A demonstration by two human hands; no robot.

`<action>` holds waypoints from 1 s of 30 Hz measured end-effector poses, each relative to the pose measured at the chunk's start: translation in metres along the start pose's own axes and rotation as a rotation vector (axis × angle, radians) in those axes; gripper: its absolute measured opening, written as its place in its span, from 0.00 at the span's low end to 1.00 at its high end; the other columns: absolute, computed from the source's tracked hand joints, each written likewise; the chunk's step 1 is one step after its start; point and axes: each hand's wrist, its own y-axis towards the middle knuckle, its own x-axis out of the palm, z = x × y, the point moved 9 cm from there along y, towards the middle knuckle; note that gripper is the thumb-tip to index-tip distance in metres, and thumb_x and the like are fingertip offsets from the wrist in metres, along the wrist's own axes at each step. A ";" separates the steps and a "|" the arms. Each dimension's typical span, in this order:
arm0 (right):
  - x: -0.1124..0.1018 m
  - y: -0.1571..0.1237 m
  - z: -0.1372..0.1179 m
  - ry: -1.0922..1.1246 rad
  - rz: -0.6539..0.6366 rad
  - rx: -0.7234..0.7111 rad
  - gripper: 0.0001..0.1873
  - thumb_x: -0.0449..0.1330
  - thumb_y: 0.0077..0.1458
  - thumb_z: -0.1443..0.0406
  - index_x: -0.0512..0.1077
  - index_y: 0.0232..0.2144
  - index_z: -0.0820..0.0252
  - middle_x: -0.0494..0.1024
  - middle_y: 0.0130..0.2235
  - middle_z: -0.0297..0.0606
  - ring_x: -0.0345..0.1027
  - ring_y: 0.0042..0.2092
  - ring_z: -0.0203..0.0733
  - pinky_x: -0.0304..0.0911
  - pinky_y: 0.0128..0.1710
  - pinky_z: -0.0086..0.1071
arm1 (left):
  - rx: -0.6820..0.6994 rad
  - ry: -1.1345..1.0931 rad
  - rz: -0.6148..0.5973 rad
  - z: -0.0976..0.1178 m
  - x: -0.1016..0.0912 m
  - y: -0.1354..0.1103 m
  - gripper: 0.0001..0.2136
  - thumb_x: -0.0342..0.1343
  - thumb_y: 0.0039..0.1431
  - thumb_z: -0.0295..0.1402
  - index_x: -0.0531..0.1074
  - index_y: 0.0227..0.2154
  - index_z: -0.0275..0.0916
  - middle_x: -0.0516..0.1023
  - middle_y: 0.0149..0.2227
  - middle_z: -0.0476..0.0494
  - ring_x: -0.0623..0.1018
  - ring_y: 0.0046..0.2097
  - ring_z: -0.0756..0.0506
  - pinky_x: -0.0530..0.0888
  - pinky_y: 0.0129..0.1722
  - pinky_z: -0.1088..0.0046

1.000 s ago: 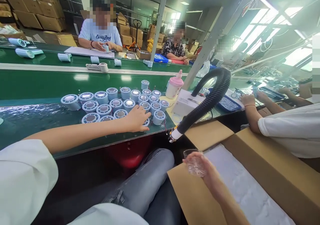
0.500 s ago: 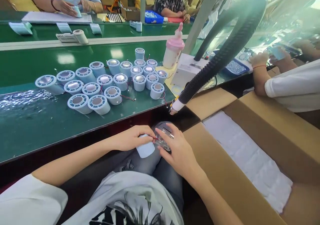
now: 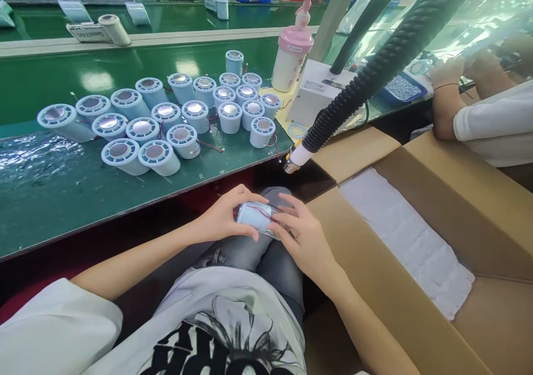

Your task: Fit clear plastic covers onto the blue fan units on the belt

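Above my lap, a light-blue cylindrical part (image 3: pixel 251 215) with thin red and dark wires lies on its side within a clear plastic cover (image 3: pixel 273 210). My left hand (image 3: pixel 227 215) curves around its left end, thumb below and fingers above. From the right, my right hand (image 3: pixel 303 239) grips the clear cover, its fingers bent over the plastic. On the green bench ahead stand several similar light-blue cylinders (image 3: pixel 182 136) with round metallic centres and vented rims, some trailing wires.
An open cardboard box (image 3: pixel 375 253) with white sheeting (image 3: pixel 412 241) is at my right. A black corrugated hose (image 3: pixel 358 86) hangs over the bench edge beside a white box-shaped device (image 3: pixel 312 91). Behind are a pink-lidded bottle (image 3: pixel 287 58) and blue tray (image 3: pixel 402 89). A co-worker's arm (image 3: pixel 447 97) is at right.
The light-blue cylinder has gone from beside the clear cover to inside it. My left hand has opened wider around the end, and my view has tilted downward.
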 end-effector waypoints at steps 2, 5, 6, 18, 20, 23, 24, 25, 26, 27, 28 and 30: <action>0.003 -0.002 -0.003 0.025 -0.012 -0.019 0.08 0.59 0.57 0.62 0.77 0.30 0.57 0.71 0.54 0.46 0.71 0.50 0.50 0.67 0.49 0.43 | 0.039 0.042 -0.017 0.002 0.000 -0.001 0.30 0.69 0.42 0.45 0.73 0.50 0.43 0.67 0.40 0.44 0.71 0.42 0.45 0.71 0.44 0.67; 0.003 -0.003 0.000 0.154 -0.028 0.049 0.10 0.59 0.55 0.63 0.75 0.23 0.57 0.75 0.46 0.43 0.72 0.46 0.47 0.69 0.44 0.39 | 0.092 0.109 -0.066 0.003 -0.001 -0.002 0.31 0.69 0.42 0.44 0.73 0.51 0.42 0.68 0.47 0.39 0.71 0.49 0.41 0.69 0.53 0.60; 0.002 -0.003 0.003 0.203 -0.013 0.096 0.11 0.59 0.54 0.63 0.74 0.22 0.58 0.75 0.44 0.43 0.72 0.45 0.46 0.70 0.40 0.37 | 0.101 0.118 -0.097 0.001 0.001 -0.002 0.32 0.70 0.41 0.44 0.72 0.51 0.42 0.67 0.51 0.36 0.70 0.53 0.38 0.67 0.56 0.57; -0.002 -0.001 0.024 0.695 -0.015 0.210 0.12 0.68 0.47 0.55 0.79 0.28 0.57 0.78 0.49 0.44 0.73 0.51 0.54 0.74 0.41 0.43 | -0.232 -0.552 -0.192 -0.015 0.027 -0.012 0.32 0.67 0.47 0.32 0.65 0.56 0.41 0.75 0.52 0.39 0.76 0.50 0.43 0.75 0.50 0.65; -0.006 -0.003 0.005 0.487 -0.057 -0.030 0.15 0.70 0.46 0.59 0.79 0.38 0.54 0.74 0.55 0.44 0.68 0.56 0.54 0.72 0.47 0.43 | -0.264 -0.613 -0.155 -0.013 0.024 -0.014 0.30 0.67 0.48 0.33 0.66 0.55 0.41 0.75 0.51 0.40 0.77 0.47 0.45 0.76 0.46 0.68; -0.011 -0.013 -0.017 0.151 -0.037 -0.286 0.24 0.69 0.48 0.67 0.74 0.49 0.51 0.71 0.58 0.42 0.68 0.57 0.50 0.67 0.56 0.41 | -0.294 -0.636 -0.163 -0.009 0.022 -0.019 0.30 0.65 0.50 0.36 0.65 0.57 0.42 0.75 0.47 0.41 0.77 0.38 0.47 0.78 0.31 0.73; -0.012 -0.015 -0.021 0.099 -0.024 -0.324 0.24 0.68 0.49 0.68 0.73 0.50 0.51 0.72 0.58 0.41 0.69 0.56 0.48 0.66 0.57 0.40 | -0.290 -0.615 -0.179 -0.007 0.022 -0.020 0.30 0.65 0.51 0.37 0.64 0.58 0.43 0.75 0.46 0.41 0.77 0.36 0.48 0.77 0.28 0.75; -0.012 -0.017 -0.022 0.078 -0.020 -0.340 0.24 0.68 0.50 0.68 0.72 0.50 0.51 0.72 0.58 0.41 0.70 0.56 0.48 0.66 0.57 0.39 | -0.272 -0.578 -0.191 -0.004 0.020 -0.020 0.31 0.64 0.51 0.38 0.64 0.59 0.44 0.75 0.47 0.40 0.77 0.36 0.48 0.77 0.28 0.75; -0.012 -0.018 -0.021 0.076 -0.026 -0.337 0.24 0.68 0.49 0.67 0.71 0.50 0.51 0.72 0.57 0.41 0.70 0.56 0.48 0.66 0.57 0.39 | -0.242 -0.530 -0.200 -0.001 0.019 -0.020 0.32 0.65 0.51 0.37 0.63 0.59 0.45 0.75 0.48 0.40 0.77 0.38 0.47 0.77 0.30 0.75; -0.011 -0.018 -0.019 0.088 -0.038 -0.322 0.25 0.68 0.49 0.66 0.70 0.50 0.51 0.72 0.57 0.41 0.69 0.56 0.48 0.67 0.57 0.40 | -0.201 -0.486 -0.206 0.003 0.017 -0.020 0.32 0.65 0.51 0.36 0.63 0.60 0.46 0.74 0.51 0.40 0.78 0.41 0.45 0.78 0.34 0.73; -0.010 -0.018 -0.016 0.107 -0.049 -0.301 0.25 0.69 0.49 0.66 0.69 0.50 0.51 0.73 0.57 0.41 0.69 0.56 0.49 0.67 0.56 0.41 | -0.153 -0.454 -0.213 0.008 0.015 -0.019 0.33 0.66 0.50 0.34 0.63 0.60 0.47 0.73 0.54 0.40 0.78 0.45 0.44 0.77 0.40 0.71; -0.008 -0.018 -0.011 0.161 -0.075 -0.251 0.26 0.69 0.49 0.65 0.68 0.51 0.51 0.74 0.55 0.41 0.69 0.56 0.49 0.68 0.55 0.42 | -0.058 -0.431 -0.231 0.020 0.013 -0.018 0.34 0.67 0.49 0.30 0.64 0.60 0.47 0.69 0.60 0.39 0.75 0.54 0.40 0.75 0.50 0.67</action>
